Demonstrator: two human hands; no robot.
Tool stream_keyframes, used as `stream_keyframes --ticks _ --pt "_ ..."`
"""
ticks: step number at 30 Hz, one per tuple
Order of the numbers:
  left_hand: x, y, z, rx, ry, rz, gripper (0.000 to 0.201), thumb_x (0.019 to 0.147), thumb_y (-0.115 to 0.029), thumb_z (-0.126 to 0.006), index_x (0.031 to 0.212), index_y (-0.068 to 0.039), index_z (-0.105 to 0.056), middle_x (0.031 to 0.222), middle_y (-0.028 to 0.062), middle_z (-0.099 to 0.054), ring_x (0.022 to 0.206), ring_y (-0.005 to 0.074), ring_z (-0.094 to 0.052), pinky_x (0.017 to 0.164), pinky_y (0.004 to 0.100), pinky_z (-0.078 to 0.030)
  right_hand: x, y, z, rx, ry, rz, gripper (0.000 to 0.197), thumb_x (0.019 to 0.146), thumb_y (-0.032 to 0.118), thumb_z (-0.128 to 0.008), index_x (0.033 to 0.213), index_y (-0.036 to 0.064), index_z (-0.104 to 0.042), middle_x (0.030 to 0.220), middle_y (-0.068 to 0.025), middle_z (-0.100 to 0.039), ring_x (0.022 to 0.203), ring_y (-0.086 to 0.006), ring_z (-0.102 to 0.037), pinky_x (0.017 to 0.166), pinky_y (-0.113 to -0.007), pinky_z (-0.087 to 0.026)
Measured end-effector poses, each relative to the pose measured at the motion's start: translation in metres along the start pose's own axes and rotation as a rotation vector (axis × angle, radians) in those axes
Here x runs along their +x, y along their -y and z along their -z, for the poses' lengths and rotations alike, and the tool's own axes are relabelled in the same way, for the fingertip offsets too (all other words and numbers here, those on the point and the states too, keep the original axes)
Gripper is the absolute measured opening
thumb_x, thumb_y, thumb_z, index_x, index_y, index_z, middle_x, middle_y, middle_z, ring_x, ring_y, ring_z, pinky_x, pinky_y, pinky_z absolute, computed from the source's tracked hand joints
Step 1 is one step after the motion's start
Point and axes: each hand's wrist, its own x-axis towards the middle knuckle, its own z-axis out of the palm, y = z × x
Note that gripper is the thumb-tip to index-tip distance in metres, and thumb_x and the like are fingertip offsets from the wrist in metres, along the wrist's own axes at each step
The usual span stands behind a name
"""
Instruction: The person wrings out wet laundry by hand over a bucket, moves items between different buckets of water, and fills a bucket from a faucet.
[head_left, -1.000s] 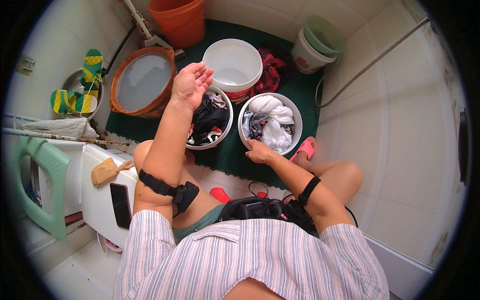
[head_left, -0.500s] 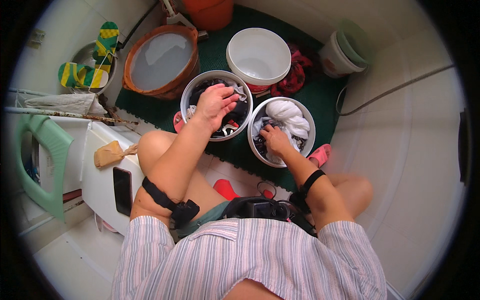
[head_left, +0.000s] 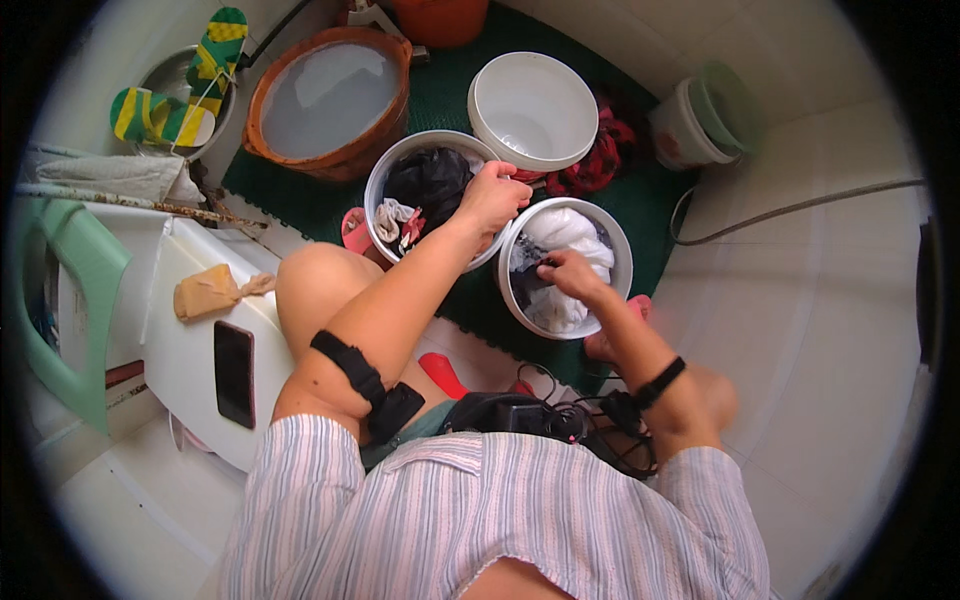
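My left hand (head_left: 492, 195) sits at the centre of the frame, fingers curled shut over the near rim of the white bucket of dark clothes (head_left: 425, 195), where that rim almost meets the next bucket. My forearm runs to it from the lower left, slanting up and right. My right hand (head_left: 568, 275) is just right of centre, down inside the second white bucket (head_left: 565, 268), fingertips pinched on the white cloth (head_left: 560, 232) heaped there with darker pieces beneath; I cannot tell how much cloth is caught in the pinch. That forearm comes in from the lower right, slanting up and left, so the two arms close toward each other over the buckets. Both buckets stand upright, mouths facing up at me, side by side and touching or very nearly so, on the dark green mat (head_left: 640, 200). Above them, at upper centre, an empty white basin (head_left: 532, 110) stands upright, with a red patterned garment (head_left: 600, 160) crumpled just to its right. At upper left an orange tub of cloudy water (head_left: 330, 100) rests on the mat, and further left lie green and yellow striped sandals (head_left: 190, 85) in a metal bowl. A small lidded white pail (head_left: 700, 125) is at upper right, a hose (head_left: 790, 210) curving along the tiled floor below it. At left, a dark phone (head_left: 233, 372) lies with its long axis running up and down the frame on a white stool (head_left: 190, 340), beside a tan rag (head_left: 210, 290).
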Motion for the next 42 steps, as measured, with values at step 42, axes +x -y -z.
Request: stream_keyframes --ticks 42 --pt "-0.025 0.06 -0.019 0.193 0.256 0.663 0.058 0.075 -0.035 -0.048 0.121 -0.013 -0.02 0.117 0.01 -0.031 0.11 0.027 -0.027 0.074 0.0465 -0.037 0.009 -0.005 -0.047 -0.528 -0.271 -0.165 0.03 0.068 0.022 -0.05 0.097 0.0122 -0.048 0.096 -0.0152 -0.047 0.085 -0.0317 -0.049 0.065 -0.038 -0.043"
